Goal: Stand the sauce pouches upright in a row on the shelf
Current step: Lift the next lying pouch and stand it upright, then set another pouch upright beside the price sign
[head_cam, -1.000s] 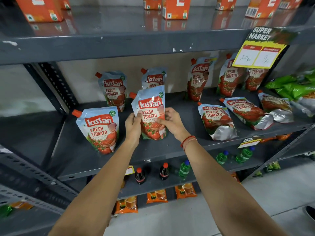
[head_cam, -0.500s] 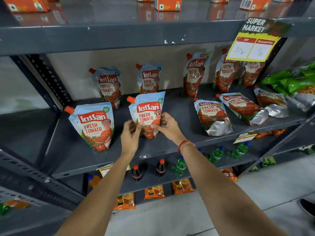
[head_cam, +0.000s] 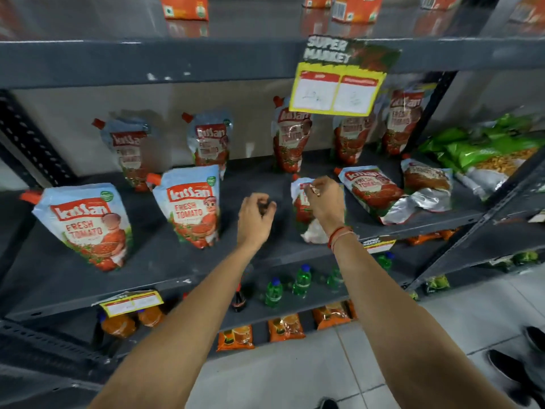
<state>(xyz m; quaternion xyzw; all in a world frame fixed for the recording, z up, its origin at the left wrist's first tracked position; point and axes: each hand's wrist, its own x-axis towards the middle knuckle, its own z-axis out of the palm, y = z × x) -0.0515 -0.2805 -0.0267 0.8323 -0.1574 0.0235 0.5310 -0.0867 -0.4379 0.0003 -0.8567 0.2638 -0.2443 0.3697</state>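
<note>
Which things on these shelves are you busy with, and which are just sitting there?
For the job: upright front pouches; pouch under the right hand; two lying pouches; back row pouches; shelf.
Just there: green packets, bottles, price sign, orange boxes.

Pouch (head_cam: 303,208) mostly hidden behind right hand (head_cam: 324,202), price card (head_cam: 336,93) writing blurred, orange boxes (head_cam: 184,7) cut off at top edge

Dull grey painted metal shelf (head_cam: 165,261) with chipped front edge, glossy printed plastic sauce pouches (head_cam: 188,206), crinkled silver foil base on a fallen pouch (head_cam: 404,209), matt paper price sign (head_cam: 339,84), shiny green plastic bottles (head_cam: 272,292)
</note>
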